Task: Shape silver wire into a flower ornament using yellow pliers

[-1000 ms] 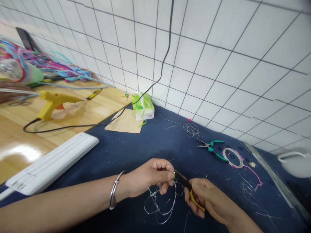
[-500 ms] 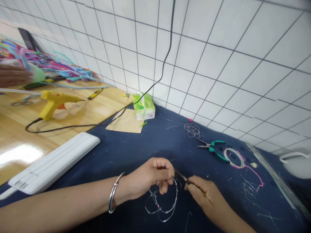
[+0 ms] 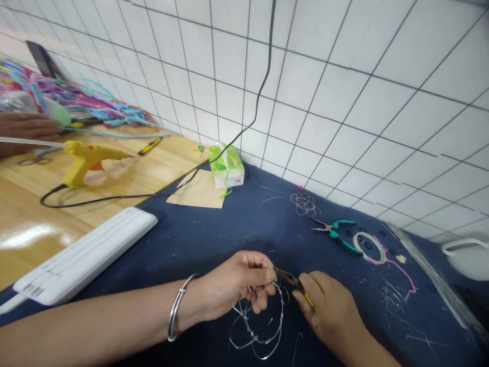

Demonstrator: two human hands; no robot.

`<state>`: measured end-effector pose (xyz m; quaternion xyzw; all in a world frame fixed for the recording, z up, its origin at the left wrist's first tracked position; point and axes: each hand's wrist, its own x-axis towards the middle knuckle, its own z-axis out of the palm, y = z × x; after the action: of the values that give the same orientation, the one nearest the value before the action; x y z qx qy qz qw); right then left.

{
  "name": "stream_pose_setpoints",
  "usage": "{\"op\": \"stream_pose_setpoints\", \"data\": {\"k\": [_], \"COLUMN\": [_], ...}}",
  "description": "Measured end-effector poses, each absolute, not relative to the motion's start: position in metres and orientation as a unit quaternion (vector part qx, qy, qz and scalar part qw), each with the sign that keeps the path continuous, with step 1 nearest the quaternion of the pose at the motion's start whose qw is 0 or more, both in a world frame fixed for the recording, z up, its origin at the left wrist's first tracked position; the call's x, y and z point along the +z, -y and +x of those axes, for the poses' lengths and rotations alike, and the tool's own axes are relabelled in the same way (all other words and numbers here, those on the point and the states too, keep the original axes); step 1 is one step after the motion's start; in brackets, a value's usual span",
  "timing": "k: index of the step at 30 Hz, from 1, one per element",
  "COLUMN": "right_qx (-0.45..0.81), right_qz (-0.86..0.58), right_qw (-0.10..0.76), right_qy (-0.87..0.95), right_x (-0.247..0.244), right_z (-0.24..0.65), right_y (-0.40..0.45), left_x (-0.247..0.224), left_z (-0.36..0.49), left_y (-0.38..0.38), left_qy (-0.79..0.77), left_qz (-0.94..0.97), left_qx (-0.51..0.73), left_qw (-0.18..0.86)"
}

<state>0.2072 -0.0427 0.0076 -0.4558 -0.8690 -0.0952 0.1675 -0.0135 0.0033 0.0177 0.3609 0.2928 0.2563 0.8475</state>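
My left hand (image 3: 244, 280) pinches a ring of thin silvery wire (image 3: 280, 326) strung with small pink beads; its loops hang below my fingers. In my right hand (image 3: 332, 306) is a pair of dark-jawed pliers (image 3: 286, 277) with a yellow handle, mostly covered by my palm. The jaw tips meet the wire right at my left fingertips; whether they bite on it I cannot make out. A silver bangle (image 3: 177, 308) circles my left wrist. A short bent wire (image 3: 296, 346) lies on the dark blue cloth below.
Teal-handled pliers (image 3: 338, 232), a coiled wire piece (image 3: 304, 204), a white ring with pink cord (image 3: 369, 248) and wire scraps (image 3: 395, 295) lie rightward. Leftward are a white power strip (image 3: 87, 255), yellow glue gun (image 3: 86, 163), tissue pack (image 3: 227, 167) and another person's hand (image 3: 26, 130).
My right hand has turned the pliers, so their jaws show more broadly at my left fingertips. The wire ring has shifted slightly right. The other person's hand has moved a little.
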Motion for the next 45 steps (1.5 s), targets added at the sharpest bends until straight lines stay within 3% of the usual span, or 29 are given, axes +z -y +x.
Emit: {"op": "stream_pose_setpoints", "data": {"k": [8, 16, 31, 41, 45], "right_qx": [-0.166, 0.094, 0.109, 0.145, 0.262], "right_qz": [-0.432, -0.502, -0.503, -0.489, -0.471], "right_qw": [0.145, 0.122, 0.128, 0.085, 0.087], "right_qy": [0.875, 0.851, 0.848, 0.856, 0.838], "right_x": [0.002, 0.011, 0.011, 0.025, 0.034], "right_z": [0.21, 0.207, 0.204, 0.215, 0.216], "right_y": [0.04, 0.039, 0.038, 0.031, 0.028], "left_x": [0.018, 0.018, 0.011, 0.008, 0.01], "left_z": [-0.011, -0.012, -0.01, -0.011, -0.011], "left_y": [-0.001, -0.004, -0.003, -0.003, -0.002], "left_qy": [-0.293, -0.305, -0.321, -0.354, -0.364], "left_qz": [0.326, 0.359, 0.41, 0.406, 0.416], "left_qx": [0.254, 0.257, 0.28, 0.263, 0.252], "left_qw": [0.862, 0.844, 0.806, 0.8, 0.794]}}
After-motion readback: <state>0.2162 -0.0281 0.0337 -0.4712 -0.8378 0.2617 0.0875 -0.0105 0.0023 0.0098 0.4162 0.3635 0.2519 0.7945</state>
